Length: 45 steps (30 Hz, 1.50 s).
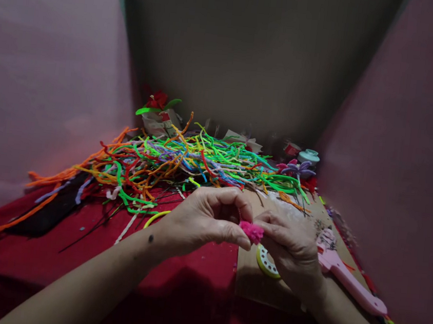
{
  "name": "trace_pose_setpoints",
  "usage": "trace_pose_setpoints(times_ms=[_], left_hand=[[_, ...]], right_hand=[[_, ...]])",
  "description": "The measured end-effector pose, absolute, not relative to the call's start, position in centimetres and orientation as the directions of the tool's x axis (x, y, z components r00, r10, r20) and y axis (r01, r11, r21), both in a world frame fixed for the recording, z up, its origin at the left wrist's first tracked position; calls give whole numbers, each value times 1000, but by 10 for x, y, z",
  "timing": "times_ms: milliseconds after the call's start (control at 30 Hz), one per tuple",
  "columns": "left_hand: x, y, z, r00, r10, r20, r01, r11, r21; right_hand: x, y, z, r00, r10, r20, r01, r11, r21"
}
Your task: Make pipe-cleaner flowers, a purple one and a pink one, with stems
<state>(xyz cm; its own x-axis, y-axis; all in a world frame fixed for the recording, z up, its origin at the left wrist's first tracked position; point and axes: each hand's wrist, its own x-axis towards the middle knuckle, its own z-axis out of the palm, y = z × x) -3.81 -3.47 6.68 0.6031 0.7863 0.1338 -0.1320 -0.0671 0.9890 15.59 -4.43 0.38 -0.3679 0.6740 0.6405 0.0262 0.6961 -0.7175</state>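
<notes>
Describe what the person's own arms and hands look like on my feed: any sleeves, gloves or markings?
The left hand and right hand wear no gloves. The left forearm and right forearm are bare as far as they show, with no sleeve or watch visible. A small, round, dark spot marks the left wrist.

A small, bright pink fuzzy piece (251, 231), bunched into a short, compact tuft with an uneven outline, is held raised, its left end pinched in the left grip (205, 216) and its right end in the right grip (291, 244).
</notes>
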Motion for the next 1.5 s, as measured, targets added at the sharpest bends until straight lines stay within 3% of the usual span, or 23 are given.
trace_pose_setpoints(times_ms=[433, 700, 900, 1000, 1500], left_hand=[[-29, -42, 65, 484, 846, 225, -199, -144, 969], [-37, -35, 69, 558, 794, 239, -40, -262, 964], [-41, -32, 74, 586, 688, 428, 121, -596, 794], [-42, -31, 72, 608, 635, 477, 147, -680, 718], [-38, -27, 65, 549, 708, 444, 19, -542, 840]], right_hand=[[150, -45, 2, -346, 859, 378, -162, 342, -926], [148, -44, -1, -442, 877, 190, -303, 53, -952], [151, -41, -4, -447, 887, 114, -258, -6, -966], [151, -41, -3, -445, 892, 72, -220, -31, -975], [150, -43, 5, -500, 865, -40, -218, -171, -961]])
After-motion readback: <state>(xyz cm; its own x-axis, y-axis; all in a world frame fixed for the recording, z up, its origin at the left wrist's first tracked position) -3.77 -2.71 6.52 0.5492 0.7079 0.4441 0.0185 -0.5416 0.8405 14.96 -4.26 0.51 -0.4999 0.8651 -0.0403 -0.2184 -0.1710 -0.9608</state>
